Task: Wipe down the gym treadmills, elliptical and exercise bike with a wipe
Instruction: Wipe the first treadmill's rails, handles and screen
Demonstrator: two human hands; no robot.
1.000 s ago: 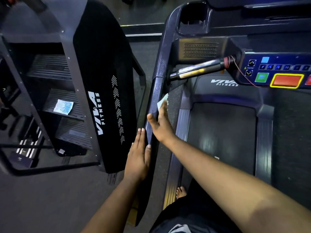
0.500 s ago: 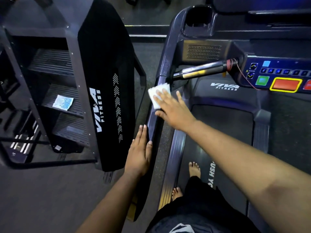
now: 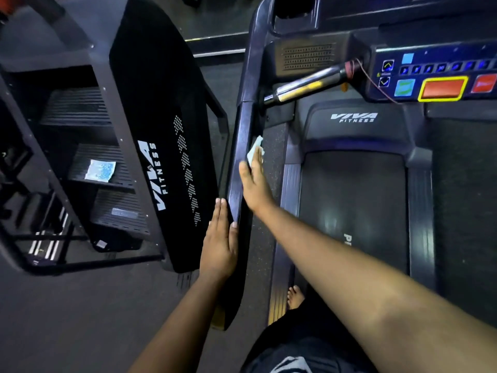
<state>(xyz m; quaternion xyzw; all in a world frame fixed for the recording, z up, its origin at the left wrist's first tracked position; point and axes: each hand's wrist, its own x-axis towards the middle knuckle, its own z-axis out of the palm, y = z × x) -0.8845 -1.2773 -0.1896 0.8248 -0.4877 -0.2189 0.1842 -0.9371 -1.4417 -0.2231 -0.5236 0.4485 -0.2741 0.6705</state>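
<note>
One small white folded wipe [image 3: 255,152] lies against the inner face of the treadmill's long dark side handrail [image 3: 243,157], pressed there by the right hand [image 3: 255,184]. That hand's fingers are stretched out flat over the wipe, thumb lying on the rail's top edge, so the wipe is pinned rather than clutched. The left hand [image 3: 219,243] rests flat against the rail's outer side, nearer the person, fingers straight and together, holding nothing. Beyond the wipe, a shiny metal grip bar [image 3: 306,86] runs from the rail toward the dark control console [image 3: 435,76] with its blue, green and orange buttons. The black running belt [image 3: 352,200] lies below, and a bare foot [image 3: 294,296] stands on its side strip. To the left stands a black stair-climbing machine [image 3: 161,135] marked VIVA FITNESS, with a small blue-and-white packet [image 3: 100,170] lying on one step.
</note>
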